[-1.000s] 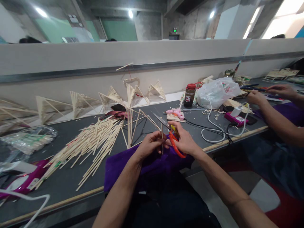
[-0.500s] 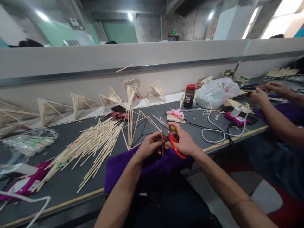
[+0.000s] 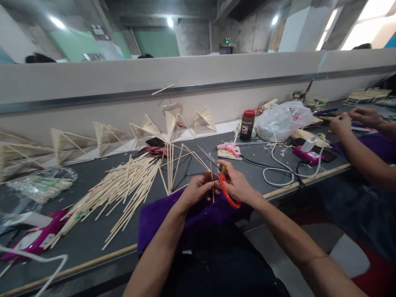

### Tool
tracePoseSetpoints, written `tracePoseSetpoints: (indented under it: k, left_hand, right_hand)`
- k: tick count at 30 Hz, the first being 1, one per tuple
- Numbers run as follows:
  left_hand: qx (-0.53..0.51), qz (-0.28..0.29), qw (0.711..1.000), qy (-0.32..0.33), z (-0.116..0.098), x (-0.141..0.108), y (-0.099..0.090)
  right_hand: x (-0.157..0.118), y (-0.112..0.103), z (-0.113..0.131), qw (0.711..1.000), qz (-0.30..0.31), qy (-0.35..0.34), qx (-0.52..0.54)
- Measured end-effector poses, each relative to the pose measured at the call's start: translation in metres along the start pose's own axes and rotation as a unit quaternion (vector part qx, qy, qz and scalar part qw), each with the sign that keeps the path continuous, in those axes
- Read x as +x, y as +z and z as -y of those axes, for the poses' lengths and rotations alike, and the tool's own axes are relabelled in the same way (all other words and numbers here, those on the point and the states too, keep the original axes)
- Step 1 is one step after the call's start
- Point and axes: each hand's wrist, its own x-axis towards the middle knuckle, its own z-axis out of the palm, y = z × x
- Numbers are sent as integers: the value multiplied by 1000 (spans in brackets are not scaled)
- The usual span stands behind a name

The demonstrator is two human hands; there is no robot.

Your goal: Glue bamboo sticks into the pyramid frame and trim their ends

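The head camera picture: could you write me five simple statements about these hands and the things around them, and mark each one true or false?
1. The right hand holds scissors. True.
2. The bottle has a red cap. True.
3. The left hand grips the bottle. False: it holds a thin wooden stick, and the bottle stands upright, apart from both hands.
4. The pile of loose sticks lies to the right of the bottle. False: it lies to the left.
5. A pink glue gun lies beyond the hands. True.
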Motion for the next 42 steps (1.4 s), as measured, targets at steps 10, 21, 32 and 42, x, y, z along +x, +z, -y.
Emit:
tracePoseSetpoints:
  k: [10, 21, 32, 42]
  left_hand:
    - [32, 2, 999, -3, 4, 1, -1]
    - [-30, -182, 980, 68, -11, -2, -4]
    - [49, -233, 962, 133, -11, -9, -14]
    - [106, -240, 951, 162, -2, -6, -12]
  right_hand:
    - [7, 0, -2, 1000, -7, -4, -16]
    - [7, 2, 16, 998, -3, -57, -19]
    - [8, 3, 34, 995, 52, -48, -77]
    - [12, -2, 36, 994, 85, -56, -41]
